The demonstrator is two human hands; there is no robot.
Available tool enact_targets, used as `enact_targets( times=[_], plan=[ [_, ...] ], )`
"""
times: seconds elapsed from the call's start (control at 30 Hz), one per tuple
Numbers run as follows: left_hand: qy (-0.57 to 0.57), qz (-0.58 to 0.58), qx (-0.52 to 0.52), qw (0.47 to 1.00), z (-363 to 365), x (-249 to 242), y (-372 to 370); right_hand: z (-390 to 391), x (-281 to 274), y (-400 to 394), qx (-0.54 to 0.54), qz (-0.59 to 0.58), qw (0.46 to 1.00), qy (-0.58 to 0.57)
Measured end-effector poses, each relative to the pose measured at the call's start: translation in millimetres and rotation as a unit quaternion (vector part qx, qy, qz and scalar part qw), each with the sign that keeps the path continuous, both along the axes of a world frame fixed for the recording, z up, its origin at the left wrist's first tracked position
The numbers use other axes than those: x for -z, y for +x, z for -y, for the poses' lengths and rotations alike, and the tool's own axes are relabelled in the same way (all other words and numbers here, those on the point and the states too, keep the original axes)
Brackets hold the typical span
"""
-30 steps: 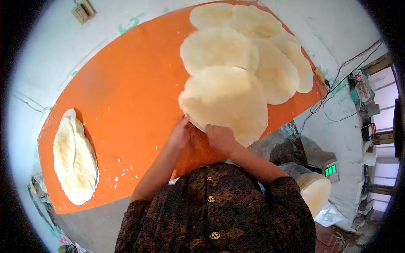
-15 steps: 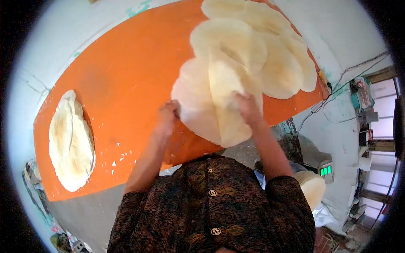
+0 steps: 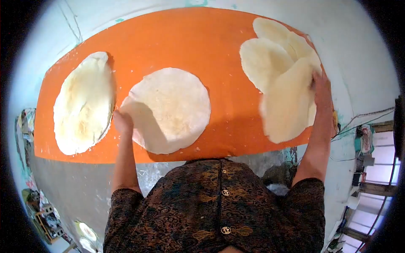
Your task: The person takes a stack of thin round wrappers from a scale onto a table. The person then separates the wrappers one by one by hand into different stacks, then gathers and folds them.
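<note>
One flatbread (image 3: 168, 109) has moved to the orange table's (image 3: 219, 55) centre; left hand (image 3: 123, 122) pinches its eight o'clock edge, right hand (image 3: 321, 86) grips another flatbread (image 3: 289, 103) at three o'clock.

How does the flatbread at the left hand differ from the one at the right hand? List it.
The flatbread at the left hand lies flat and alone on the orange board; the flatbread at the right hand is lifted at its edge and overlaps other rounds. The first looks round, the second elongated. Both are pale and thin.

Orange table (image 3: 219, 55) under round flatbreads (image 3: 168, 109)
</note>
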State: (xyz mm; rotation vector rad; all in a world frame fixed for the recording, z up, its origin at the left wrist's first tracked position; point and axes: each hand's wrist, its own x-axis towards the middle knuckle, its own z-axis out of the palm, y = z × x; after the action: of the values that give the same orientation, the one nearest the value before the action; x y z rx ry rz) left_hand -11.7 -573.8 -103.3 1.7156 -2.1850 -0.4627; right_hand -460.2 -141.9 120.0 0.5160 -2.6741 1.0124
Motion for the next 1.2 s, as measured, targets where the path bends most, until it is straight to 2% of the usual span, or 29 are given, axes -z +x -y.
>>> enact_targets(
  times=[0.07,0.13,0.2,0.27,0.3,0.33,0.37,0.43,0.47,0.5,0.6,0.63,0.7,0.73,0.77,0.83,0.93,1.03,1.07,1.13,1.2],
  plan=[
    [-0.245,0.113,0.052,0.962,-44.9,-15.9,-11.6,56.9,-47.9,21.8,-0.136,0.160,0.973,-0.100],
    [-0.188,0.020,0.222,0.956,-73.1,21.5,-14.9,100.3,-49.6,15.9,-0.278,-0.025,0.960,-0.034],
    [-0.074,0.073,0.321,0.941,-128.7,-5.7,-38.2,149.3,-47.3,65.8,-0.321,-0.009,0.947,-0.021],
    [-0.097,0.085,0.350,0.928,-154.7,5.4,-40.0,200.5,-6.2,91.6,-0.404,0.021,0.914,-0.039],
    [-0.066,0.092,0.347,0.931,-156.6,-0.7,-41.6,221.4,20.2,109.8,-0.437,0.041,0.897,-0.049],
    [-0.073,0.100,0.345,0.931,-155.9,-0.3,-42.5,234.0,46.9,124.7,-0.476,-0.007,0.877,-0.067],
    [-0.078,0.106,0.344,0.930,-155.3,2.1,-41.9,255.2,68.7,142.4,-0.437,-0.011,0.891,0.124],
    [-0.058,0.111,0.344,0.931,-155.1,1.6,-40.9,260.3,109.1,180.7,-0.414,0.226,0.880,0.061],
    [-0.062,0.114,0.347,0.929,-154.0,1.7,-39.7,262.8,135.5,184.2,-0.506,0.112,0.837,0.174],
    [-0.065,0.121,0.351,0.926,-154.6,-1.2,-39.6,252.3,123.3,196.1,-0.508,0.151,0.832,0.162],
    [-0.079,0.127,0.355,0.923,-155.4,-0.2,-39.3,218.2,151.6,155.4,-0.479,0.091,0.872,0.046],
    [-0.082,0.133,0.353,0.922,-156.3,0.1,-40.6,199.5,149.7,129.0,-0.449,0.117,0.882,0.085],
    [-0.106,0.143,0.348,0.920,-157.5,4.9,-42.1,150.7,127.1,78.2,-0.420,0.243,0.869,0.096],
    [-0.099,0.159,0.343,0.920,-158.3,3.6,-44.4,112.8,172.3,38.1,-0.305,0.064,0.915,0.258],
    [-0.111,0.158,0.344,0.919,-158.0,7.2,-44.0,82.7,183.0,12.7,-0.225,0.044,0.900,0.372],
    [-0.127,0.166,0.345,0.915,-155.6,15.3,-43.1,33.9,178.8,-9.7,-0.114,0.045,0.877,0.465],
    [-0.116,0.179,0.313,0.926,-168.2,-2.5,-52.1,-12.5,194.1,-38.1,-0.193,-0.056,0.885,0.420],
    [-0.128,0.091,0.207,0.966,-188.9,14.3,-66.5,-26.5,215.6,-53.7,-0.243,-0.135,0.895,0.348],
    [-0.182,0.060,0.231,0.954,-201.8,14.0,-74.2,-27.2,219.5,-56.3,-0.255,-0.159,0.897,0.323],
    [-0.167,-0.028,0.242,0.955,-235.0,12.6,-104.5,-26.7,214.7,-68.2,-0.279,-0.143,0.905,0.286],
    [-0.046,-0.145,0.261,0.953,-277.0,-5.2,-146.4,-23.7,201.3,-79.0,-0.304,-0.089,0.907,0.279]
  ],
)
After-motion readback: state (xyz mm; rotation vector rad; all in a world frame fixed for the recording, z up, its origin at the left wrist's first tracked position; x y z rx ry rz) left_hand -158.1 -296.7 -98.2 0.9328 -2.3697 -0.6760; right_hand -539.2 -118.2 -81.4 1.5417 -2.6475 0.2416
